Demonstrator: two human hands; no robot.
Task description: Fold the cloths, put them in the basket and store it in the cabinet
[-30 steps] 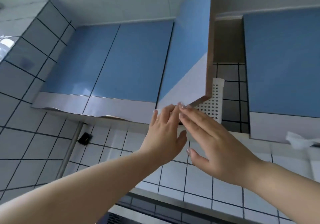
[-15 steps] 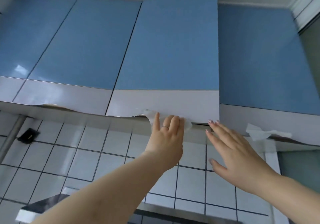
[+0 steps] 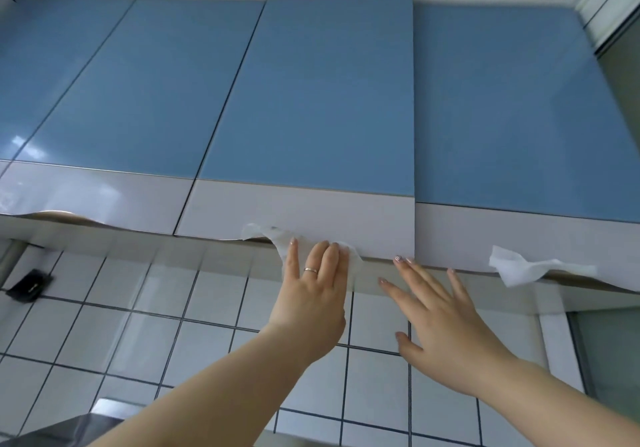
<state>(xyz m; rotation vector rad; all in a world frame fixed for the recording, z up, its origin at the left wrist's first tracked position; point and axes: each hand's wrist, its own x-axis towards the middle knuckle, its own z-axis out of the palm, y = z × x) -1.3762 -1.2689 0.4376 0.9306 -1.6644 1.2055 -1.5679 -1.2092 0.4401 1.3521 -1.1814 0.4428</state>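
Observation:
The blue and white cabinet door (image 3: 311, 128) overhead is closed, flush with its neighbours. My left hand (image 3: 311, 287) presses flat against its lower white edge, fingers straight, over a white tissue (image 3: 263, 233) tucked under the door. My right hand (image 3: 436, 311) is spread open just below the door's bottom right corner, its fingertips touching the edge. The basket and the cloths are hidden behind the closed door.
Closed blue doors (image 3: 138, 93) flank it left and right (image 3: 512, 117). A second white tissue (image 3: 526, 268) hangs from the right door's lower edge. White wall tiles (image 3: 207, 315) run below. A steel hood (image 3: 69, 429) sits at bottom left, a black fitting (image 3: 29, 284) at left.
The door, wide open a second ago with the white basket showing inside, has swung shut. Both hands followed it to its lower edge.

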